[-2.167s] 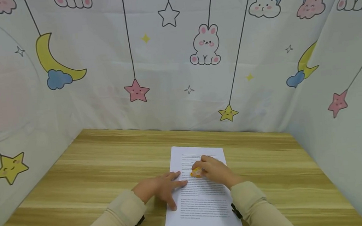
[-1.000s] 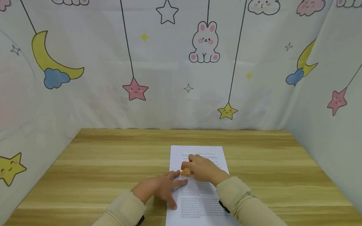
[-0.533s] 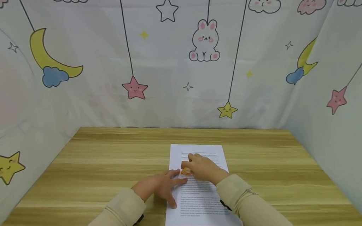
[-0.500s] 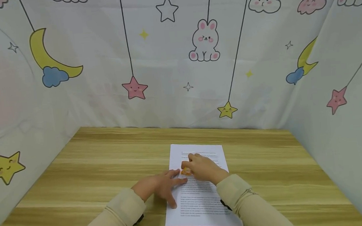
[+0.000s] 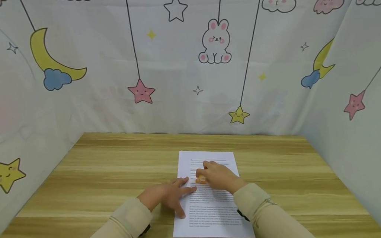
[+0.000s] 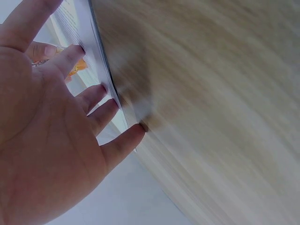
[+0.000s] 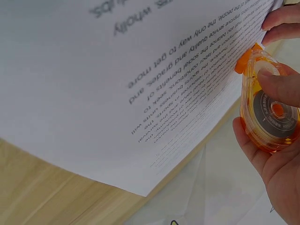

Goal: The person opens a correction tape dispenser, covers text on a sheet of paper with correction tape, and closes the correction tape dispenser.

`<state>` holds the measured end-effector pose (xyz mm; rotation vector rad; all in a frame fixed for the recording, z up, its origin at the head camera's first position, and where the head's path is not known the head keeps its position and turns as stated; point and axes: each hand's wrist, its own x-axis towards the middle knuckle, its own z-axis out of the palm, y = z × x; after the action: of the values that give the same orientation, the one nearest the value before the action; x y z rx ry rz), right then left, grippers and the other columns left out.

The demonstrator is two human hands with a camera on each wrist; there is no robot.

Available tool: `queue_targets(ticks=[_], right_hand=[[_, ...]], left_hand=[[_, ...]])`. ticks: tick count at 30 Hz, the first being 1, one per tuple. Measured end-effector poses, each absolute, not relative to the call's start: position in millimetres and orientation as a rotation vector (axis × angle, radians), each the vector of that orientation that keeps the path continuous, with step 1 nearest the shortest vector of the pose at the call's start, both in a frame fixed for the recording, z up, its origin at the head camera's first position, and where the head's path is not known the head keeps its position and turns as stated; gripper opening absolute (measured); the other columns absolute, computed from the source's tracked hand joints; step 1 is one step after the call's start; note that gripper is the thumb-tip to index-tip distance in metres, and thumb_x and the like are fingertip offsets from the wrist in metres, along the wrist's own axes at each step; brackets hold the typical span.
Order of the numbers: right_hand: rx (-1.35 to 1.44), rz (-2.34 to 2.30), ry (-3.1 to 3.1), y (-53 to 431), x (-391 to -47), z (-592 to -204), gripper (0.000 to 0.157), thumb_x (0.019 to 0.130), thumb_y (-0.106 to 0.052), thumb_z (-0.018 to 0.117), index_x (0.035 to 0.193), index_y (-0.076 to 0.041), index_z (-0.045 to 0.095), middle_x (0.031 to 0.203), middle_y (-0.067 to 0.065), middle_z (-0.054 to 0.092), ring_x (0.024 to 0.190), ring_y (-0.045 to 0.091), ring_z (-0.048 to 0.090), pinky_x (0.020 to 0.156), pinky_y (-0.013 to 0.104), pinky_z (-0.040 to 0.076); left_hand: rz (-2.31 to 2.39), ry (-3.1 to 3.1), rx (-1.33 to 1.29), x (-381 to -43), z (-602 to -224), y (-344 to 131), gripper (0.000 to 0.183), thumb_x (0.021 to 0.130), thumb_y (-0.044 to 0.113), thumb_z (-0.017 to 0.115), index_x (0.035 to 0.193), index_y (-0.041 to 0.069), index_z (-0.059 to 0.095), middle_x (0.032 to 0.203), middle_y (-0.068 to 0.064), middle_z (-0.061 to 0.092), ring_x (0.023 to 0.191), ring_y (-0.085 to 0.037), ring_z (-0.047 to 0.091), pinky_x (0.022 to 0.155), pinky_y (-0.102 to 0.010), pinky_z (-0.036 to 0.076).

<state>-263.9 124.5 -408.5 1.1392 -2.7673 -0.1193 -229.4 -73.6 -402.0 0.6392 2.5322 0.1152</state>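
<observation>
A stack of printed paper sheets (image 5: 216,231) lies on the wooden table. My right hand (image 5: 220,175) grips an orange, see-through correction tape dispenser (image 5: 201,179) over the upper half of the top page. In the right wrist view, thumb and fingers hold the dispenser (image 7: 275,112) with its orange tip (image 7: 243,61) down at the printed lines. My left hand (image 5: 171,196) rests with fingers spread at the left edge of the sheets. In the left wrist view, the left hand (image 6: 47,126) has some fingers at the paper's edge; part of the dispenser shows behind them.
The wood-grain table (image 5: 113,162) stretches out on both sides of the paper. A white cloth (image 5: 176,112) printed with stars, moons and rabbits hangs behind the table and along both sides.
My right hand with the correction tape dispenser first went left across the page, paused near the left fingers, and is now slightly farther right. The left hand has stayed put on the paper.
</observation>
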Motion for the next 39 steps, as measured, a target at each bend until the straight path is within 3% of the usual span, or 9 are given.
queue_targets(ticks=[16, 23, 30, 39], right_hand=[[1.167, -0.056, -2.728, 146, -263, -411, 0.022, 0.083, -0.008, 0.064, 0.099, -0.024, 0.062, 0.08, -0.001, 0.05, 0.066, 0.013, 0.046, 0.058, 0.025, 0.042], [1.115, 0.301, -2.713, 158, -270, -413, 0.029, 0.082, -0.001, 0.061, 0.102, -0.022, 0.064, 0.077, -0.003, 0.047, 0.065, 0.009, 0.038, 0.06, 0.021, 0.035], [0.992, 0.46, -2.754, 180, -270, -411, 0.029, 0.083, -0.006, 0.065, 0.106, -0.022, 0.063, 0.081, -0.003, 0.05, 0.072, 0.01, 0.05, 0.064, 0.022, 0.043], [1.025, 0.347, -2.745, 194, -263, -420, 0.027, 0.08, -0.002, 0.065, 0.102, -0.019, 0.066, 0.075, -0.004, 0.047, 0.064, 0.007, 0.037, 0.058, 0.019, 0.034]], left_hand=[[0.103, 2.523, 0.637, -227, -397, -72, 0.085, 0.069, 0.048, 0.075, 0.141, 0.041, 0.031, 0.155, 0.003, 0.012, 0.142, -0.028, 0.013, 0.107, -0.057, 0.024], [0.128, 2.526, 0.634, -229, -399, -73, 0.085, 0.068, 0.046, 0.076, 0.141, 0.04, 0.032, 0.155, 0.002, 0.012, 0.142, -0.027, 0.013, 0.106, -0.057, 0.026], [0.186, 2.524, 0.632, -230, -402, -72, 0.086, 0.068, 0.041, 0.078, 0.141, 0.038, 0.033, 0.155, 0.001, 0.013, 0.142, -0.028, 0.012, 0.107, -0.057, 0.025], [0.153, 2.514, 0.619, -230, -402, -70, 0.086, 0.068, 0.042, 0.078, 0.141, 0.042, 0.032, 0.155, 0.001, 0.012, 0.142, -0.028, 0.012, 0.106, -0.058, 0.025]])
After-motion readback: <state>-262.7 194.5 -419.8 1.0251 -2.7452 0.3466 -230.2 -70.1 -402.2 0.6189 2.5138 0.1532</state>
